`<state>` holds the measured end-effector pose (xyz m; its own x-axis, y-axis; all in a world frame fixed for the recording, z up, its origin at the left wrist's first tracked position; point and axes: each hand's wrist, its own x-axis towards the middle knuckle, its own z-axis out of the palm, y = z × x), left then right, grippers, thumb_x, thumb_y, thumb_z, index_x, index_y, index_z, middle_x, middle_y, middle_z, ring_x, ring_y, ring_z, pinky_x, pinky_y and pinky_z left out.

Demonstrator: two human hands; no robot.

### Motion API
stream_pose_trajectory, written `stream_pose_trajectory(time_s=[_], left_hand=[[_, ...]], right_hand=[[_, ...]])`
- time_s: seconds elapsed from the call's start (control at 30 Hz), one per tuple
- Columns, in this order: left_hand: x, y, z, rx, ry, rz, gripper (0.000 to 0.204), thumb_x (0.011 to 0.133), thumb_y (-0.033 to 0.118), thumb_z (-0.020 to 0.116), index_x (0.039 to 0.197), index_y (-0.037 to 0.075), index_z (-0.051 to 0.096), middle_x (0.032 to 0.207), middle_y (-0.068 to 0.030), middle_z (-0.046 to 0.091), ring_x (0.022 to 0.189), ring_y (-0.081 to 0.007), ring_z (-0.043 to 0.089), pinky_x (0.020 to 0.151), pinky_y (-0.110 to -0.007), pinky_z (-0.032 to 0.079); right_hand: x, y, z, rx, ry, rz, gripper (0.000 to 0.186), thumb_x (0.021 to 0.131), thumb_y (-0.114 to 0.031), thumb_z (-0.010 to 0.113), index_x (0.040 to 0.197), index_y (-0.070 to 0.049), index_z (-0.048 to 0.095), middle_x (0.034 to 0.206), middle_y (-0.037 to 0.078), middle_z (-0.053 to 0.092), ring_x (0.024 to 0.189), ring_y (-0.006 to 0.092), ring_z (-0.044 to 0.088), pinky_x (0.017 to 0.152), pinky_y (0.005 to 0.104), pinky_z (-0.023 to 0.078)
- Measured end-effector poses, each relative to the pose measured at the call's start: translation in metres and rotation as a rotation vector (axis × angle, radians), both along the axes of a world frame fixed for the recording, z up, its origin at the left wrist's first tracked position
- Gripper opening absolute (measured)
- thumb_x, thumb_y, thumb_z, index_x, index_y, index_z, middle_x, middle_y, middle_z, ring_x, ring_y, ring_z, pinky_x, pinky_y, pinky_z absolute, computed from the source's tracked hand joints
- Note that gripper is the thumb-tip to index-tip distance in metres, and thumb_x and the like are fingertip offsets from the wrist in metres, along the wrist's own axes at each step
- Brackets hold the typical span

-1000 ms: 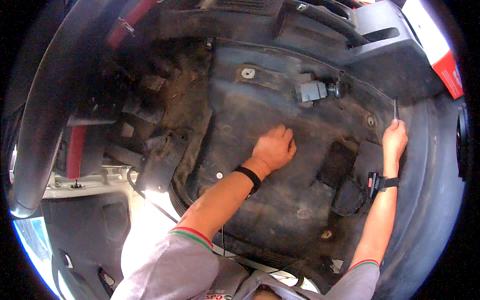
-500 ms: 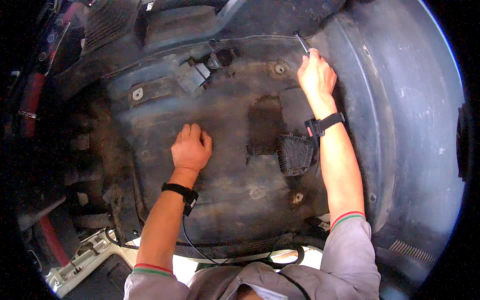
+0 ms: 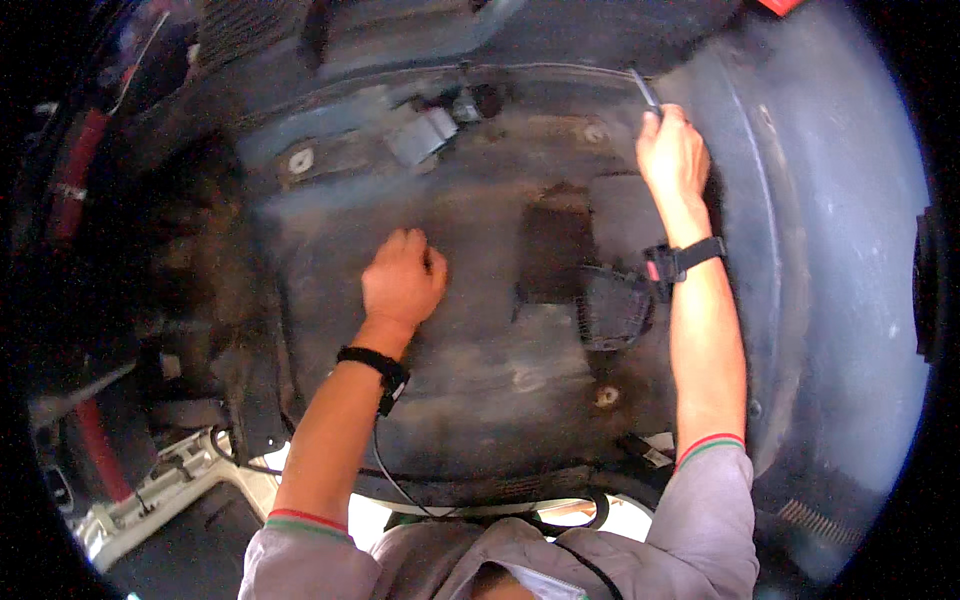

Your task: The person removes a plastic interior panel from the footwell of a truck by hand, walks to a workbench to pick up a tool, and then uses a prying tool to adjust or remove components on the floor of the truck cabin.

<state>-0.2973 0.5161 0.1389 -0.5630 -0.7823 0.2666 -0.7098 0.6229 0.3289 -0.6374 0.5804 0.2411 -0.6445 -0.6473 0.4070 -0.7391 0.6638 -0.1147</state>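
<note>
My right hand [image 3: 675, 155] is closed around a slim metal-shafted tool [image 3: 645, 90] at the far right. The tool's shaft points away from me, its tip by the seam along the far edge of the dark floor carpet [image 3: 470, 270]; its handle is mostly hidden in my fist. Over the middle-left of the carpet is my left hand [image 3: 404, 280], its fingers curled with the knuckles up. Whatever those fingers may hold is hidden. Both wrists wear black straps.
A grey box-shaped part [image 3: 422, 135] and a dark round part sit on the far carpet. A ribbed black plastic piece [image 3: 613, 308] lies near my right forearm. A bluish-grey trim panel [image 3: 830, 250] rises at right. A red object [image 3: 780, 5] shows at the top edge.
The whole view has shifted, so carpet and hands appear further right. My right hand still grips the tool at the far seam, and my left hand stays curled. A red object has appeared at upper right.
</note>
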Motion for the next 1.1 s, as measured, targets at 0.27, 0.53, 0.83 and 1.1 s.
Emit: stream_pose_trajectory(time_s=[0.27, 0.53, 0.83, 1.1], left_hand=[[-0.009, 0.014, -0.004, 0.135, 0.103, -0.086, 0.022, 0.085, 0.027, 0.061, 0.091, 0.006, 0.056, 0.093, -0.0145, 0.059, 0.085, -0.0346, 0.063, 0.07, -0.047, 0.054], [-0.003, 0.028, -0.002, 0.09, 0.191, -0.082, 0.021, 0.086, 0.025, 0.06, 0.092, 0.006, 0.057, 0.091, -0.0143, 0.058, 0.086, -0.0338, 0.062, 0.073, -0.045, 0.055], [-0.01, 0.036, -0.009, 0.072, 0.232, -0.093, 0.021, 0.086, 0.025, 0.06, 0.093, 0.006, 0.057, 0.093, -0.0149, 0.058, 0.086, -0.0338, 0.062, 0.071, -0.045, 0.055], [-0.004, 0.024, -0.025, -0.055, 0.237, -0.12, 0.023, 0.085, 0.026, 0.06, 0.095, 0.005, 0.058, 0.094, -0.016, 0.058, 0.087, -0.0355, 0.062, 0.072, -0.046, 0.054]], right_hand=[[-0.115, 0.057, -0.045, -0.853, -2.094, 0.252, 0.032, 0.103, -0.027, 0.051, 0.122, -0.001, 0.056, 0.076, -0.002, 0.047, 0.053, 0.0051, 0.036, 0.045, 0.0201, 0.026], [-0.108, 0.069, -0.044, -0.243, -0.541, 0.047, 0.031, 0.099, -0.026, 0.059, 0.114, 0.001, 0.061, 0.089, 0.012, 0.068, 0.06, 0.0121, 0.055, 0.049, 0.0257, 0.042], [-0.135, 0.08, -0.063, -0.457, -1.137, -0.029, 0.037, 0.103, -0.029, 0.05, 0.124, 0.001, 0.056, 0.082, 0.01, 0.061, 0.058, 0.014, 0.052, 0.046, 0.027, 0.039], [-0.117, 0.049, -0.063, -0.549, -1.291, 0.068, 0.037, 0.101, -0.029, 0.055, 0.118, 0.003, 0.059, 0.076, 0.004, 0.052, 0.057, 0.0084, 0.041, 0.046, 0.022, 0.032]])
